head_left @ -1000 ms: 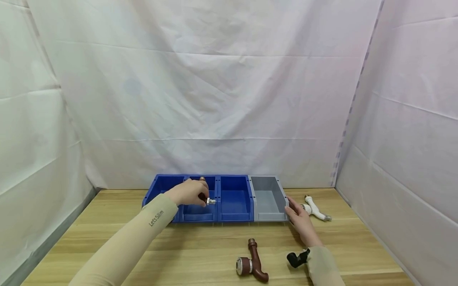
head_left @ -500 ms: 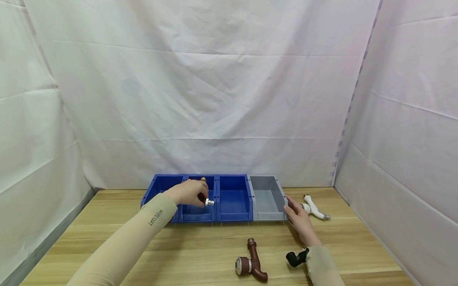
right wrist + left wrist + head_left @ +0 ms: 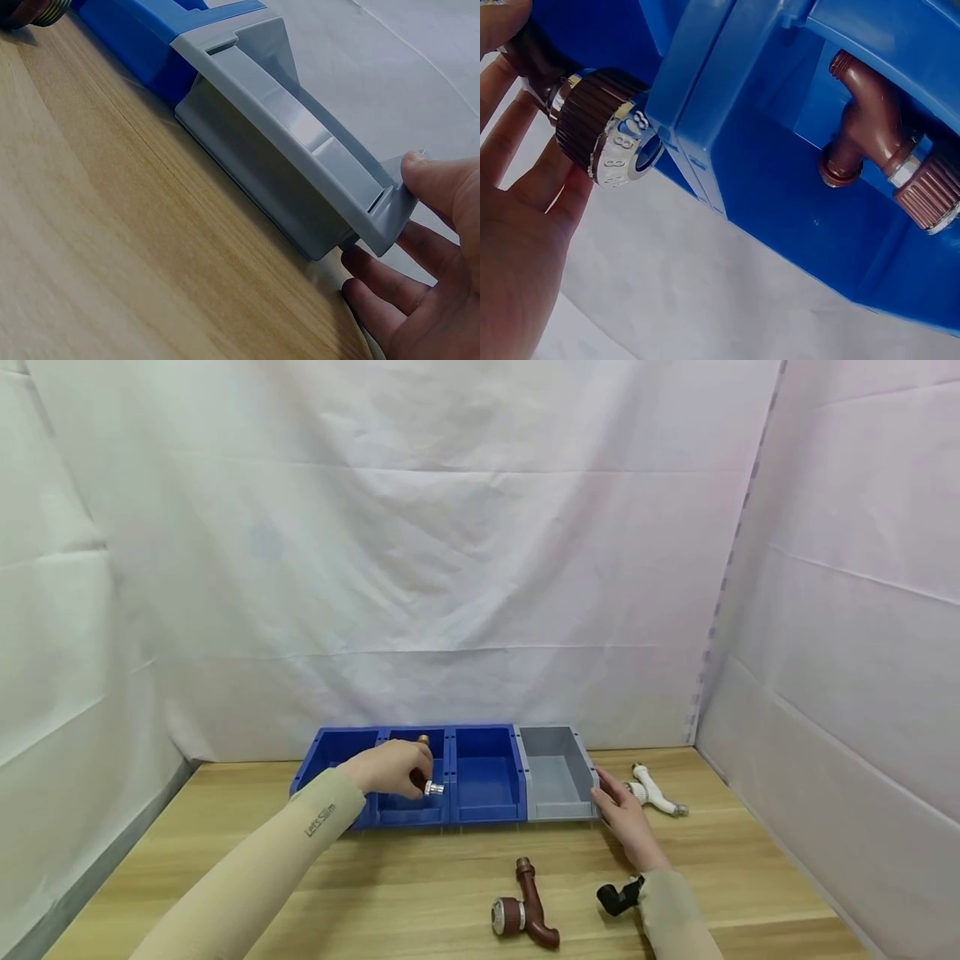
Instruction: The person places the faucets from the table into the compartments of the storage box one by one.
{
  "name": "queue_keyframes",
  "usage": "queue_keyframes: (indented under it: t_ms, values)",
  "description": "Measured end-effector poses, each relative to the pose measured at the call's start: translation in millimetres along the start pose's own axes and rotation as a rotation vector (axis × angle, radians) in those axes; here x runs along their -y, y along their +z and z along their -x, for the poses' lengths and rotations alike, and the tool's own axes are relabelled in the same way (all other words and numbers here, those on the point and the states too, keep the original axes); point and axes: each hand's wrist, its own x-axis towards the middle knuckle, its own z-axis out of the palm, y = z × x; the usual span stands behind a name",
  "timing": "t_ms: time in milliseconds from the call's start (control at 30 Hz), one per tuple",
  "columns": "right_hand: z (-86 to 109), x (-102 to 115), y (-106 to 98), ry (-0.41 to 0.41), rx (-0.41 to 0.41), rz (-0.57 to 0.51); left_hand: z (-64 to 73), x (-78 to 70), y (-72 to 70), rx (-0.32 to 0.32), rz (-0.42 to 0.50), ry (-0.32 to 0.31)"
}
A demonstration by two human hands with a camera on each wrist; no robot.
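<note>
So your left hand (image 3: 392, 766) has thumb and fingers wrapped round a dark tap (image 3: 592, 120), and that tap is at the second bin (image 3: 412, 817) from the left. Going by the head view, it pokes out on the 3 o'clock side of your hand, long axis roughly 12 to 6, brass end toward 1 o'clock and chrome end around 4. The wrist view has its knob right beside the divider (image 3: 697, 67); can't tell if they touch.

Your left is easily the nearer hand. Your right hand (image 3: 626, 814) is well off, just past 3 o'clock from it, pinching the side of the grey bin (image 3: 562, 811). For the brown tap (image 3: 531, 902) on the surface (image 3: 420, 902), your right is closer: it lies toward 8 o'clock, long axis about 11 to 5.
</note>
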Motion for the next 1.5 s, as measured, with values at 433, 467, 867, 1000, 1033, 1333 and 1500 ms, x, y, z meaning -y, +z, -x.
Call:
queue_keyframes:
  t_ms: [433, 467, 867, 1000, 1033, 1333, 1500]
  values:
    - [6.0, -4.3, 1.5, 0.026, -0.023, -0.009, 4.1, -0.5, 3.7, -0.011, 0.003, 0.062]
    - [6.1, -4.5, 1.7, 0.025, -0.016, -0.006, 5.0, -0.2, 4.5, -0.013, 0.001, 0.062]
    - [9.6, -4.8, 6.8, 0.015, -0.012, -0.002, 8.6, 1.3, 11.9, -0.009, -0.007, 0.057]
    - [7.0, -1.7, 7.7, -0.007, -0.016, 0.001, 7.8, 1.2, 9.1, -0.016, -0.030, 0.050]
    - [6.2, -0.7, 7.7, -0.011, -0.019, 0.000, 7.5, 1.4, 8.2, -0.020, -0.035, 0.051]
    - [5.5, -3.4, 5.9, 0.014, -0.013, 0.002, 5.5, 1.4, 12.9, 0.003, -0.028, 0.040]
    - [7.7, -4.5, 3.6, 0.011, -0.013, 0.008, 2.6, 1.1, 13.5, 0.000, -0.029, 0.059]
